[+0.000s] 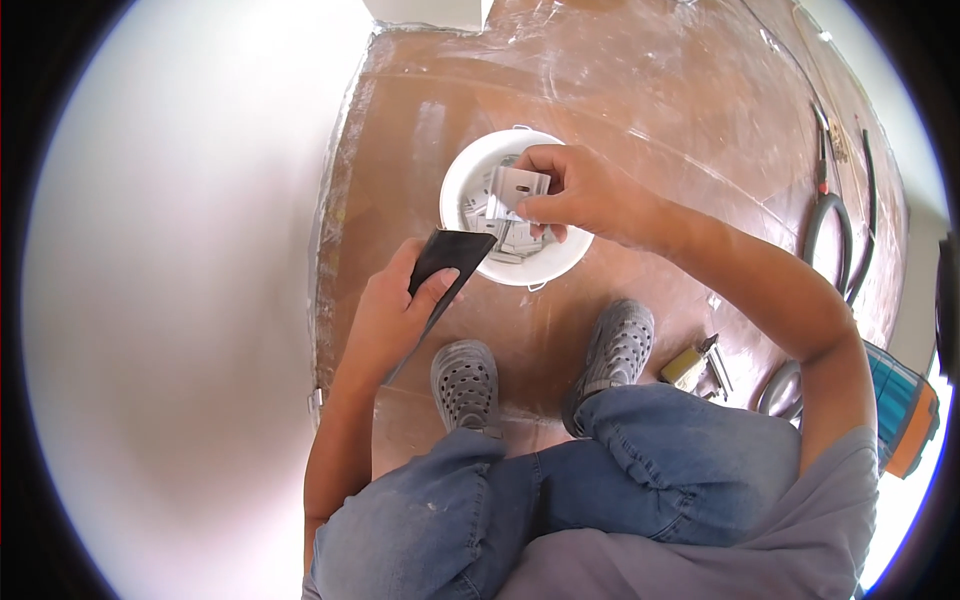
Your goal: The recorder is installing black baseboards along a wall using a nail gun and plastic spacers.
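Observation:
My right hand (575,195) pinches a small pale slotted bracket (518,187) between thumb and fingers. It holds the bracket over a round white bucket (462,185), in which several similar pale metal pieces (518,240) lie loose. To the left of the bucket, my left hand (405,290) grips a long, flat black strip (452,252). One end of the strip points up beside the bucket's near left rim. Its other end runs down past my left wrist and is partly hidden by the hand.
My feet in grey clogs (466,385) stand just before the bucket. On the right lie a yellowish block-like item (685,367), a grey-black hose (825,225) and a blue-and-orange machine (900,410). A white wall (190,300) borders the brown, film-covered floor (400,150) on the left.

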Demonstrator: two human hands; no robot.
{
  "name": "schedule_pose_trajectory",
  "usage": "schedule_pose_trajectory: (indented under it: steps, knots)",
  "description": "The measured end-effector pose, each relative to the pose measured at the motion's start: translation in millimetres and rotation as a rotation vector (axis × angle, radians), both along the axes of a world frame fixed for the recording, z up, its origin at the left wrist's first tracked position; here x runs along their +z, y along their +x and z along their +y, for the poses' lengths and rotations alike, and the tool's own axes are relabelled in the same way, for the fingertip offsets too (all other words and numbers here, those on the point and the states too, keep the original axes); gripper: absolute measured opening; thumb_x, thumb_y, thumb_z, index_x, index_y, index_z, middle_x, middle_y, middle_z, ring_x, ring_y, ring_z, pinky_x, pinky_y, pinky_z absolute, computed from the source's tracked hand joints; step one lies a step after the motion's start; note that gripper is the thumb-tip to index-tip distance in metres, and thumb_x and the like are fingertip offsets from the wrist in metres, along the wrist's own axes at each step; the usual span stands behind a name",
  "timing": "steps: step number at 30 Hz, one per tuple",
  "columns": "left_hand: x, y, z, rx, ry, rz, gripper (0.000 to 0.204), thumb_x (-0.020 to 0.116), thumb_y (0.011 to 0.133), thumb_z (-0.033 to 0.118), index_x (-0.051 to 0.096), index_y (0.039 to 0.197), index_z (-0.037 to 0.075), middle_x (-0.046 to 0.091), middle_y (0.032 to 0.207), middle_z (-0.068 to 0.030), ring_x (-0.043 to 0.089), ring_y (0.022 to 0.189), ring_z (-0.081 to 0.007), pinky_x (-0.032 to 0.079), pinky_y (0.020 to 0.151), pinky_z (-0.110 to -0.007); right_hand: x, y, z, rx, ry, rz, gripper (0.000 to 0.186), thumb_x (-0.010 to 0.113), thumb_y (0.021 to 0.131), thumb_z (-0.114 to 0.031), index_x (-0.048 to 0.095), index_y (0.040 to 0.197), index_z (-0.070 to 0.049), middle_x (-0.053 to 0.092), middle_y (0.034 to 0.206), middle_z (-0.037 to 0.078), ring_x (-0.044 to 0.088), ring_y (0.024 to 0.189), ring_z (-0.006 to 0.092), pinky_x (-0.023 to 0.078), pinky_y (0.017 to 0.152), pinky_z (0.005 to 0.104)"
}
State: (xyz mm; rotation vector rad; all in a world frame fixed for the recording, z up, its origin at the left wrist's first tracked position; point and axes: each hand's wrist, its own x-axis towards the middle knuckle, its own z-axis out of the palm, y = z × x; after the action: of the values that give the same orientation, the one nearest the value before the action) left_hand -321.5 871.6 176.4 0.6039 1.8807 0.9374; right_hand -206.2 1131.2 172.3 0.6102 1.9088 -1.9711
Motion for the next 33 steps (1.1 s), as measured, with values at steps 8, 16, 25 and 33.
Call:
schedule_pose_trajectory:
  steps: [8,16,25,33]
  knots:
    - [5,8,-6,-0.050,-0.037,0.152,0.031,0.063,0.103,0.024,0.059,0.123,0.001,0.076,0.089,-0.0120,0.074,0.083,-0.0188,0.054,0.078,-0.031,6,5,-25,0.101,0.565,0.216,0.028,0.070,0.085,-0.012,0.069,0.111,-0.003,0.070,0.086,0.011,0.064,0.074,0.0191,0.052,0.072,0.0330]
    - [4,20,-6,-0.128,-0.082,0.269,0.031,0.063,0.102,0.023,0.060,0.124,0.002,0.075,0.089,-0.0142,0.074,0.082,-0.0251,0.053,0.076,-0.034,23,-6,-28,0.220,0.424,0.200,0.028,0.062,0.089,-0.024,0.075,0.102,-0.004,0.074,0.092,0.019,0.070,0.083,0.0339,0.053,0.077,0.0428]
    - [2,19,-3,-0.062,-0.055,0.191,0.031,0.063,0.103,0.021,0.058,0.126,0.001,0.075,0.089,-0.0127,0.075,0.080,-0.0208,0.055,0.074,-0.032,24,-6,-38,0.144,0.365,0.172,0.028,0.065,0.089,-0.023,0.075,0.106,-0.003,0.073,0.091,0.020,0.071,0.086,0.0358,0.054,0.080,0.0428]
    - [-5,19,-13,0.135,0.110,-0.427,0.036,0.063,0.103,0.019,0.054,0.132,-0.001,0.069,0.101,-0.0102,0.070,0.085,-0.0165,0.058,0.079,-0.031,31,-14,-46,0.299,0.425,0.207,0.029,0.075,0.084,-0.018,0.070,0.107,-0.001,0.072,0.095,0.020,0.070,0.089,0.0330,0.053,0.081,0.0410]
